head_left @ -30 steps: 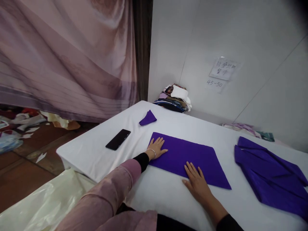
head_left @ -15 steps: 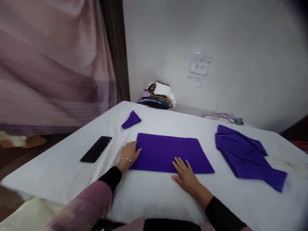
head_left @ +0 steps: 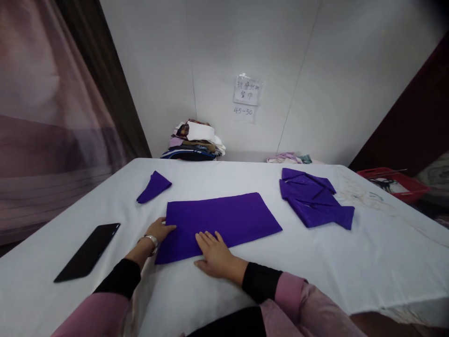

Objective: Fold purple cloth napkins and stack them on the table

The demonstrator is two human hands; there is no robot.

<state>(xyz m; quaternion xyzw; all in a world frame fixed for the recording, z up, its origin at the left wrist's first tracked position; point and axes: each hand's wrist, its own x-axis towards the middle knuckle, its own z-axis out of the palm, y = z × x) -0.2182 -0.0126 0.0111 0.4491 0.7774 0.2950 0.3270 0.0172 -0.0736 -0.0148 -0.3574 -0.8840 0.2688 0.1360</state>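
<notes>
A folded purple napkin [head_left: 224, 217] lies flat on the white-covered table [head_left: 315, 267] in front of me. My left hand [head_left: 159, 231] is at its left edge, thumb on top of the cloth and fingertips at the border, partly out of sight. On the near edge, left of the middle, my right hand [head_left: 214, 255] rests palm down with its fingers stretched out over the cloth. Farther right sits a purple cloth folded into a shirt-like shape [head_left: 312, 199]. Beyond my left hand is a small purple folded piece [head_left: 154, 186].
A black phone-like slab [head_left: 87, 252] lies at the left. Stacked folded fabrics [head_left: 196, 142] stand behind the table's far edge, with more cloth [head_left: 286, 158] to their right. A red basket [head_left: 396, 185] is at the far right. Paper signs [head_left: 247, 91] hang on the wall.
My right hand has moved left along the napkin's near edge, closer to my left hand. The napkin is turned slightly. My view has swung to the right.
</notes>
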